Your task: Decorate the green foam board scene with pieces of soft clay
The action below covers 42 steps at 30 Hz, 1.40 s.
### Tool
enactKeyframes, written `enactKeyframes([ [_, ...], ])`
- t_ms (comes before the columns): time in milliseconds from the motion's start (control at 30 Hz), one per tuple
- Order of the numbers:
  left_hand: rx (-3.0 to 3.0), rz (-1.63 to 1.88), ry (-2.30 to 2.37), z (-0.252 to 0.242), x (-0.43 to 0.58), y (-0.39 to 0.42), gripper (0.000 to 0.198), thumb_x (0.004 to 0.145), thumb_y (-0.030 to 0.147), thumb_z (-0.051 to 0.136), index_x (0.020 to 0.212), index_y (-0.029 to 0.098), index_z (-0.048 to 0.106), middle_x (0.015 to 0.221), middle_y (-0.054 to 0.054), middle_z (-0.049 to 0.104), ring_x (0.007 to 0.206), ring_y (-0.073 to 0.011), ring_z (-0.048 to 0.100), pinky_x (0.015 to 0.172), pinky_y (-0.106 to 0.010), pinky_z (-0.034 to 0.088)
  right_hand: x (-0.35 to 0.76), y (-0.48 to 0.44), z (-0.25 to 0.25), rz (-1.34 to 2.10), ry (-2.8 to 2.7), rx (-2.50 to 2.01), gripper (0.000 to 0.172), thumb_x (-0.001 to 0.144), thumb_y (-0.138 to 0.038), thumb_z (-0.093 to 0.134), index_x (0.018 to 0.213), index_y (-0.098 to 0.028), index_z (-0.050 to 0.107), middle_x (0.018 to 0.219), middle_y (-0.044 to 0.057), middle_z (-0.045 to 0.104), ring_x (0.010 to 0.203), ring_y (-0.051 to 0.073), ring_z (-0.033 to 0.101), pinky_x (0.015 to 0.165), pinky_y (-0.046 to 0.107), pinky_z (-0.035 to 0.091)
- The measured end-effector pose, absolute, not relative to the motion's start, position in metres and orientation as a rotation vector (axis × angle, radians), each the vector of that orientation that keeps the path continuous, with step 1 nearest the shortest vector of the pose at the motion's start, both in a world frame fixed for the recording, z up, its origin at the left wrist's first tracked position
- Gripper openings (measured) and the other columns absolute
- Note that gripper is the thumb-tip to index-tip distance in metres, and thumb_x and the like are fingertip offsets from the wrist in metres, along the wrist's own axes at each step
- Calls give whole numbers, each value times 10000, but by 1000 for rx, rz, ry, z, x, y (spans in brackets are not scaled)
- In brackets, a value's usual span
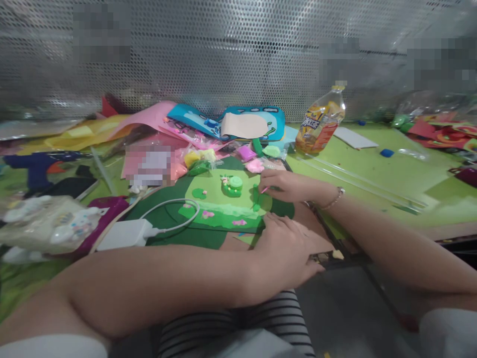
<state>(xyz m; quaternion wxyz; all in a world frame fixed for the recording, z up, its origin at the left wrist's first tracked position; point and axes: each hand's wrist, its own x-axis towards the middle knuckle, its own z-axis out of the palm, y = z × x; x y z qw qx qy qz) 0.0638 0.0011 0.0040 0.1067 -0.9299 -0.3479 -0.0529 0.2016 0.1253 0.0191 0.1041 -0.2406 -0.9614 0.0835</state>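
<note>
A green board (219,227) lies in front of me, with a light green clay snail (234,185), a small dark green clay patch (198,193) and a green strip with pink bits (223,215) on it. My right hand (278,185) is closed around a thin pink stick (265,189) at the board's right side, its tip near a green clay stem (256,198). My left hand (286,243) rests at the board's lower right corner, palm down, fingers spread somewhat and nothing visible in it.
Behind the board lie bagged clay lumps (246,152) and blue cutouts (276,124). A plastic bottle (320,122) stands at the back right, near clear rods (365,184). To the left are a white charger (124,233) with its cable, a phone (72,187) and a clear bag (52,223).
</note>
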Motion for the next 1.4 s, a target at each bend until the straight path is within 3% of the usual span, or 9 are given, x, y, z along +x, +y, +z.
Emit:
enactKeyframes([
  [100,-2758,-149,-1043,5,64,0,768,796,667,363,1131,8,573,1000,-240,616,912,-345,605,740,-414,453,201,124,21,252,-2839,-708,178,854,-126,417,906,-143,586,901,94,525,834,171,515,760,304,448],
  [200,-2745,-55,-1181,9,64,-3,862,747,721,384,1200,1,527,1123,-268,574,1077,-414,527,839,-471,434,201,122,23,258,-2827,-716,178,859,-124,410,918,-141,577,911,97,528,843,173,514,764,307,449],
  [300,-2690,38,-1345,13,62,-4,997,646,799,422,1303,50,445,1308,-286,438,1185,-494,405,933,-591,333,202,122,24,270,-2811,-720,183,866,-129,402,925,-140,574,910,92,527,838,168,517,768,307,452],
  [400,-2690,87,-1408,14,61,-3,1060,591,833,430,1354,98,387,1401,-286,307,1134,-536,428,931,-654,281,203,122,24,279,-2812,-730,188,869,-136,402,933,-142,578,917,90,526,837,165,522,772,308,454],
  [1067,-2679,82,-1312,9,61,-4,1014,672,799,369,1357,52,369,1304,-299,438,1149,-448,469,959,-548,318,203,121,24,288,-2824,-761,207,881,-158,403,965,-134,590,944,105,549,875,176,539,800,322,460],
  [1400,-2729,46,-1330,6,62,-1,1023,655,798,402,1353,51,372,1296,-318,432,1197,-474,409,955,-556,317,207,124,23,258,-2832,-757,243,840,-104,414,974,-152,611,918,84,540,859,164,538,779,298,454],
])
